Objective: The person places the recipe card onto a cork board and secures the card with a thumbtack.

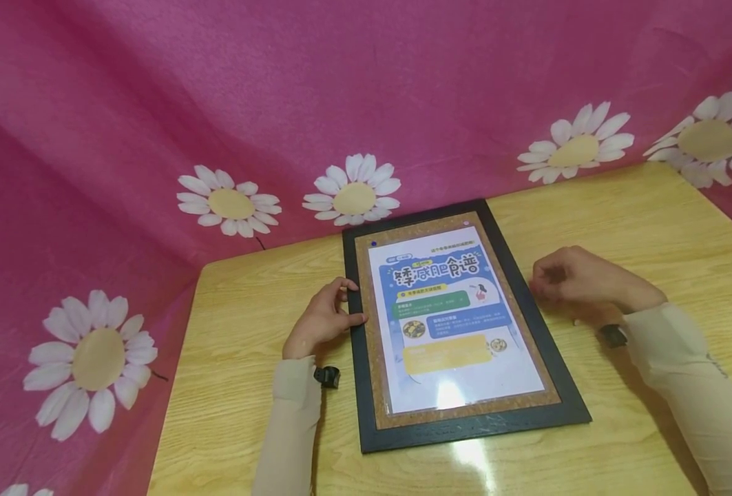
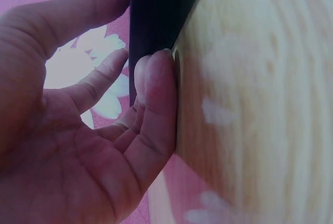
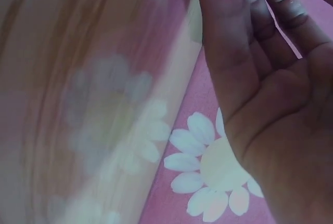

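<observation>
A cork board [image 1: 378, 406] with a black frame [image 1: 465, 430] lies flat on the table, a printed sheet [image 1: 427, 386] on it. One blue pin [image 1: 374, 244] is at the sheet's upper left; a small pale pin [image 1: 466, 223] sits at the upper right. My left hand [image 1: 325, 317] grips the frame's left edge, thumb on top; in the left wrist view that hand [image 2: 88, 120] has fingertips against the dark frame [image 2: 156, 21]. Right of the board, my right hand [image 1: 579, 279] has bent fingers; its fingertips are hidden, also in the right wrist view, where the hand [image 3: 276, 94] is cut off.
The wooden table [image 1: 242, 344] extends on both sides of the board. A small pale object [image 1: 576, 322] lies beneath the right hand. Behind and to the left hangs a pink cloth [image 1: 316, 89] with white flowers. Each wrist has a black device, such as the left one [image 1: 327, 376].
</observation>
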Available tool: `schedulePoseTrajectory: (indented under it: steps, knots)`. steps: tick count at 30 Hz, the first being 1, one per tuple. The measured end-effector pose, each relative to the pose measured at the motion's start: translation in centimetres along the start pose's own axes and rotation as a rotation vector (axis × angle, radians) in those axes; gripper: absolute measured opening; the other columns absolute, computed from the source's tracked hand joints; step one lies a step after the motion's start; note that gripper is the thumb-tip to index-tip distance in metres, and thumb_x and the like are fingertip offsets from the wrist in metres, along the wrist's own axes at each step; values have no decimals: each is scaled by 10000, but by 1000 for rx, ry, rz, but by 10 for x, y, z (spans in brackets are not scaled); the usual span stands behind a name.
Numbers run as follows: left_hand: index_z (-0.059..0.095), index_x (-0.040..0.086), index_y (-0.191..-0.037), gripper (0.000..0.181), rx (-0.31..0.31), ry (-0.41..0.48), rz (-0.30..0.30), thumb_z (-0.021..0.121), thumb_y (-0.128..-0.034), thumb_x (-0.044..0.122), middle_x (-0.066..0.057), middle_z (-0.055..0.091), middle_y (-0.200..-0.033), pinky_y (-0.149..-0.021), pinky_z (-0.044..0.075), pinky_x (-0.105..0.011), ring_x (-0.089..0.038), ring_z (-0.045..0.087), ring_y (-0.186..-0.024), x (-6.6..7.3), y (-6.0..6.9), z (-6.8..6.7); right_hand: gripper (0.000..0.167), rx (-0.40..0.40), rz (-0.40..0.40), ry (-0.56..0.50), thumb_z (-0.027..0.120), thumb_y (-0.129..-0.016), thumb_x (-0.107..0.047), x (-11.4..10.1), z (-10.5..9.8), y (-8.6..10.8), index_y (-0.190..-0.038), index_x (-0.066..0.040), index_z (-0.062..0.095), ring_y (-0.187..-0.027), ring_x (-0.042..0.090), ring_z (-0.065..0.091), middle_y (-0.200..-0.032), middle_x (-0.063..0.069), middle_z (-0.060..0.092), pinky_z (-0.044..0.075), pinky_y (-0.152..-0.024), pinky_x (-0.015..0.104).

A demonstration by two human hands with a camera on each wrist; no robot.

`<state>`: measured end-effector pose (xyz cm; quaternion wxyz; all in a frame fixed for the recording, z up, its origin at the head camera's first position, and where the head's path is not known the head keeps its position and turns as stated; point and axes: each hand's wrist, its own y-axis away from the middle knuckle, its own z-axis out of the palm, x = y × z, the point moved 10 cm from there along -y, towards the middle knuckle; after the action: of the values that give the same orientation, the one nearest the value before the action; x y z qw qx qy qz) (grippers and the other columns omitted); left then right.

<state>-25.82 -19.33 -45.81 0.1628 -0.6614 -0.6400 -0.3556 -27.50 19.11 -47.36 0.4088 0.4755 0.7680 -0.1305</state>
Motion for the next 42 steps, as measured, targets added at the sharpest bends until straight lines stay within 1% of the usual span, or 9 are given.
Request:
schedulePoseTrajectory:
  steps: [4,8,11,18,23,29,35,39,42]
  knots:
    - [562,156,-1285,513,4,-6,1,853,-862,167,-114,552,-1116,-787,421,-351,-248,495,-962,-2,1,-1,120,-52,-69,2,702,-928,-38,-20,14,-2,-843,-122,686,-710,100,577,-754,-15,615,470,-636,251]
    - [560,160,-1289,519,2,-14,-5,854,-861,178,-119,561,-1133,-810,431,-361,-256,504,-983,-4,1,-1,154,-131,-206,25,727,-918,-45,-51,38,2,-810,-133,661,-692,30,539,-723,-83,555,436,-627,220]
    - [556,162,-1296,523,-4,-27,-3,851,-865,191,-123,573,-1156,-846,444,-375,-264,513,-1016,-3,-1,-1,158,-193,-256,36,731,-926,-64,-69,58,10,-808,-140,657,-673,8,508,-712,-109,517,409,-595,212]
    - [557,153,-1300,526,-5,-28,0,851,-867,195,-131,586,-1179,-885,456,-393,-269,522,-1045,-3,-4,-1,251,-288,-285,85,688,-876,22,-92,90,33,-753,-192,641,-607,-25,456,-650,-166,442,381,-569,186]
    - [556,154,-1299,524,-8,-20,-1,850,-867,189,-128,572,-1165,-855,446,-374,-258,513,-1023,-2,-4,0,284,-365,-190,139,704,-819,14,-92,109,45,-691,-220,608,-587,-7,461,-629,-158,462,374,-558,201]
    - [556,153,-1299,520,-6,-19,-3,846,-869,185,-130,565,-1171,-854,454,-377,-264,527,-1005,-3,-2,0,284,-329,-141,235,748,-800,-17,-91,112,45,-689,-224,589,-599,17,451,-633,-137,483,362,-575,221]
    - [555,159,-1296,522,-4,-29,-4,849,-867,201,-125,563,-1156,-854,445,-384,-264,529,-1002,-4,-2,-1,275,-303,-176,245,832,-803,-86,-95,111,40,-778,-225,596,-635,21,457,-677,-127,474,375,-603,221]
    - [558,159,-1293,517,2,-42,5,848,-869,213,-122,566,-1143,-831,437,-370,-253,526,-977,-4,-3,-2,267,-210,-274,263,865,-823,-167,-108,105,35,-889,-211,610,-666,8,465,-718,-122,494,396,-618,216]
    - [559,159,-1291,515,-2,-48,4,848,-869,212,-120,564,-1140,-818,435,-361,-248,514,-995,-4,-3,-1,187,-150,-362,278,845,-850,-154,-120,105,34,-941,-172,684,-681,-17,470,-740,-134,544,414,-631,208]
